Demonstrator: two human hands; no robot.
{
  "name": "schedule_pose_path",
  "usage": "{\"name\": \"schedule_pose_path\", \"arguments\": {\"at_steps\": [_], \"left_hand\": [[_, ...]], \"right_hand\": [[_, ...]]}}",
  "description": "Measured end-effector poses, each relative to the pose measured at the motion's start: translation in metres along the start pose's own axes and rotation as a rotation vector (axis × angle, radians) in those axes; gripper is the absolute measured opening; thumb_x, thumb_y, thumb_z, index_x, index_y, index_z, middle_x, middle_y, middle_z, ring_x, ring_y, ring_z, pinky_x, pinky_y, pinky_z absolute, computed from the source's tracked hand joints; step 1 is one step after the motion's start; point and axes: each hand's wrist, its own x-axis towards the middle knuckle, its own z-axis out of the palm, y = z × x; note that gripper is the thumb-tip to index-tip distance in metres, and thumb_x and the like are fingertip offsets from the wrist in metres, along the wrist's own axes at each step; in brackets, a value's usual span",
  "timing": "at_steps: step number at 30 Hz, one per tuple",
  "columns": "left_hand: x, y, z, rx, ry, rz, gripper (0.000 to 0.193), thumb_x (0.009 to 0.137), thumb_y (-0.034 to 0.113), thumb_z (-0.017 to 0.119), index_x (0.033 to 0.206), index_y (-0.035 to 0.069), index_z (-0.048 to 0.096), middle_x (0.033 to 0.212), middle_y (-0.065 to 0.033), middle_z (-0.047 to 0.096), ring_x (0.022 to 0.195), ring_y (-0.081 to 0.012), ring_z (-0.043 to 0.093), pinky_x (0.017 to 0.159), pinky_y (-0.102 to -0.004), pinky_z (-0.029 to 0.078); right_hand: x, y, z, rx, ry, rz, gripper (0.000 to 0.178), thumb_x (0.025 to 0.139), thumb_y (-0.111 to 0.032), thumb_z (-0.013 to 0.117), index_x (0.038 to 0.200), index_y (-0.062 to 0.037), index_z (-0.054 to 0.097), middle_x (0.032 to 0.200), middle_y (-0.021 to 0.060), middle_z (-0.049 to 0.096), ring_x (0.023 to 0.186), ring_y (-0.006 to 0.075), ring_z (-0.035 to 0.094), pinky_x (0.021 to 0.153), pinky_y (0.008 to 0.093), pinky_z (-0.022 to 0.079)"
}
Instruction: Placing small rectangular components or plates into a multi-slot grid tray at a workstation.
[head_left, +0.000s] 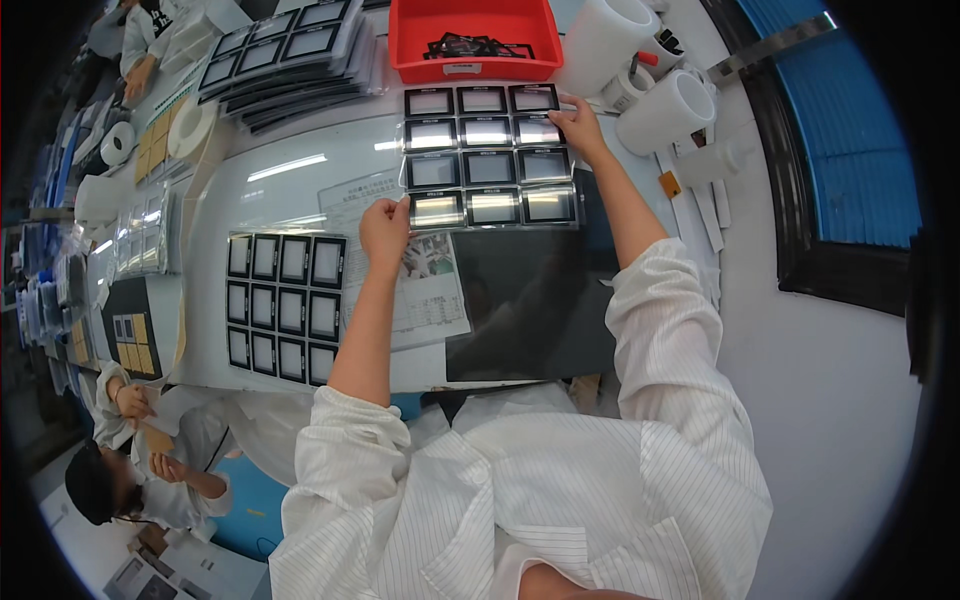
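A clear sheet of black-framed rectangular panels (pixel 488 168), set in rows, is held at its edges by both my hands. My left hand (pixel 384 230) pinches its near left corner, fingers closed. At the far right edge, my right hand (pixel 578 127) grips the sheet between thumb and fingers. Below the sheet lie a dark mat (pixel 530 310) and printed paper (pixel 430 310), both partly covered. To the left, a second sheet of black-framed panels (pixel 285 305) lies flat on the white table (pixel 265 190).
Beyond the sheet stands a red bin (pixel 475 68) with loose black frames. A stack of similar sheets (pixel 290 70) is at the back left. White rolls (pixel 665 103) and a tub with a red-handled tool (pixel 628 85) stand at the right. A co-worker (pixel 150 460) sits lower left.
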Motion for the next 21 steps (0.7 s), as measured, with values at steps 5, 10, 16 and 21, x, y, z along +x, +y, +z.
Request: {"name": "schedule_pose_path", "arguments": {"at_steps": [5, 10, 16, 21], "left_hand": [[-0.008, 0.008, 0.0, 0.197, 0.006, 0.052, 0.029, 0.085, 0.032, 0.061, 0.074, 0.004, 0.062, 0.063, -0.0117, 0.063, 0.061, -0.0292, 0.062, 0.056, -0.0389, 0.046], [-0.015, 0.02, 0.002, 0.377, 0.06, 0.16, 0.03, 0.086, 0.032, 0.061, 0.073, 0.005, 0.06, 0.067, -0.0144, 0.063, 0.067, -0.036, 0.061, 0.058, -0.044, 0.046], [-0.02, 0.026, 0.0, 0.542, 0.148, 0.212, 0.029, 0.086, 0.034, 0.061, 0.076, 0.006, 0.06, 0.072, -0.0154, 0.064, 0.073, -0.0385, 0.061, 0.061, -0.0461, 0.046], [-0.02, 0.023, 0.001, 0.542, 0.137, 0.239, 0.03, 0.088, 0.033, 0.059, 0.078, 0.005, 0.058, 0.072, -0.0151, 0.064, 0.07, -0.0373, 0.061, 0.059, -0.0468, 0.046]], "right_hand": [[-0.003, -0.003, -0.001, -0.045, -0.02, -0.042, 0.045, 0.085, -0.011, 0.065, 0.122, 0.0016, 0.042, 0.088, 0.0158, 0.069, 0.079, 0.0181, 0.066, 0.066, 0.0279, 0.051], [0.002, 0.01, -0.01, -0.156, 0.048, -0.068, 0.045, 0.082, -0.016, 0.068, 0.117, 0.0013, 0.046, 0.082, 0.0133, 0.069, 0.073, 0.0185, 0.066, 0.064, 0.0298, 0.051], [-0.005, -0.005, -0.003, -0.557, 0.142, -0.151, 0.048, 0.076, -0.027, 0.071, 0.112, -0.001, 0.052, 0.079, 0.0115, 0.068, 0.074, 0.0248, 0.065, 0.07, 0.0353, 0.049], [-0.004, -0.003, -0.007, -0.658, 0.168, -0.159, 0.046, 0.076, -0.026, 0.072, 0.11, -0.0021, 0.054, 0.079, 0.0105, 0.067, 0.077, 0.0247, 0.065, 0.072, 0.0352, 0.049]]}}
